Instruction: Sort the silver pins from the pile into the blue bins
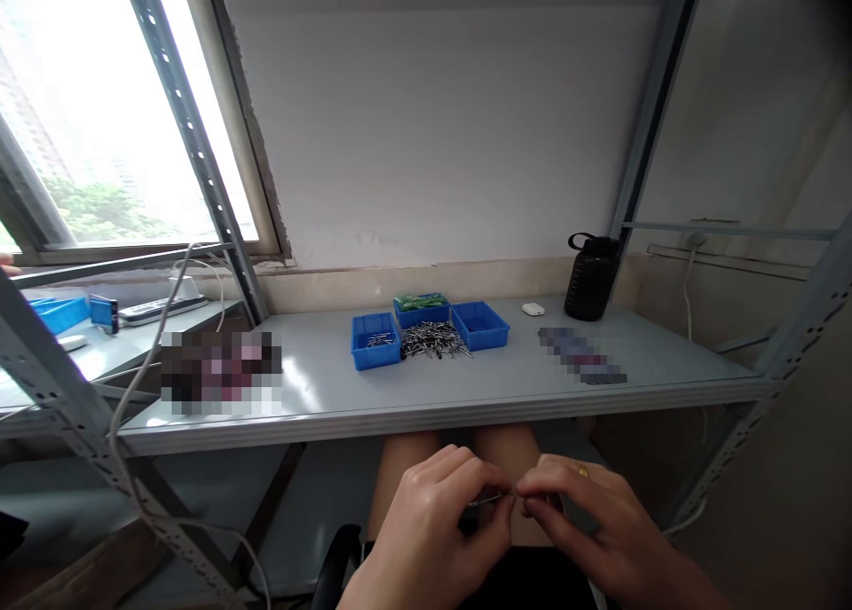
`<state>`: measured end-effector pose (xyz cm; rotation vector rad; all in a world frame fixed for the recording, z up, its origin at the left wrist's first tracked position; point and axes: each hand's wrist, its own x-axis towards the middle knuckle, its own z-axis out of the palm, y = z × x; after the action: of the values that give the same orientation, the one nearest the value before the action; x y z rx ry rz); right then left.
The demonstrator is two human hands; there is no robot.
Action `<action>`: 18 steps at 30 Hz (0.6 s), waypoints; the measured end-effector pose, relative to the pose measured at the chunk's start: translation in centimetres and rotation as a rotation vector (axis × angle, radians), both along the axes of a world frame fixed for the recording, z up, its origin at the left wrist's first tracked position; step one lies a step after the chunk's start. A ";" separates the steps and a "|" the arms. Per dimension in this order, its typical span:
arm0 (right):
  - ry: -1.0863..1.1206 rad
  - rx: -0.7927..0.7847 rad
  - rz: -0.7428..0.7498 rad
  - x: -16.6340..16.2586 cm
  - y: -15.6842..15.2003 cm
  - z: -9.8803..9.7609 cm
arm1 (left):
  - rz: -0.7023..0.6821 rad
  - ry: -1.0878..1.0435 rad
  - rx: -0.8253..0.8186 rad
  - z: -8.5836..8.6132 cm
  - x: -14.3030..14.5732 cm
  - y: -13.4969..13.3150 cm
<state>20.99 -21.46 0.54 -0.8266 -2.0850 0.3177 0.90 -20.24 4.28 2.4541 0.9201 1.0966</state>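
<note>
A thin metal rod [488, 500] is clamped in the left hand [439, 514]; just beside that grip, the right hand [592, 512] is positioned (whether clamped cannot be told).

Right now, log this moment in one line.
left hand: pinching thin metal piece | right hand: at its end | metal pile: on table, between blue bins | bottle: upright

Overexposed window [120, 113] at left, glare on tabletop [319, 388], dark upper-right corner
</note>
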 end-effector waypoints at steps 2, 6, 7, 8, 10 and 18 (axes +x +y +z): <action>-0.005 -0.007 0.002 0.0 0.0 0.0 | 0.005 0.006 -0.001 -0.1 -0.1 0.0; 0.000 -0.008 -0.002 -0.1 0.1 0.0 | 0.001 0.005 0.003 -0.2 -0.2 0.0; -0.001 -0.009 -0.003 -0.2 0.1 0.1 | -0.003 -0.003 0.003 -0.1 -0.2 0.0; -0.007 -0.012 -0.002 -0.3 0.1 0.1 | -0.005 -0.014 0.002 -0.1 -0.1 0.0; -0.023 -0.022 -0.002 -0.4 0.2 0.1 | -0.010 -0.051 0.005 0.0 0.1 0.0; -0.082 -0.153 0.025 -1.4 0.2 0.4 | -0.076 -0.172 0.067 -0.2 1.0 -0.2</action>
<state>19.59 -21.25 0.95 -0.9175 -2.1694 0.4686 1.86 -20.47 4.12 2.3799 0.7433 1.3072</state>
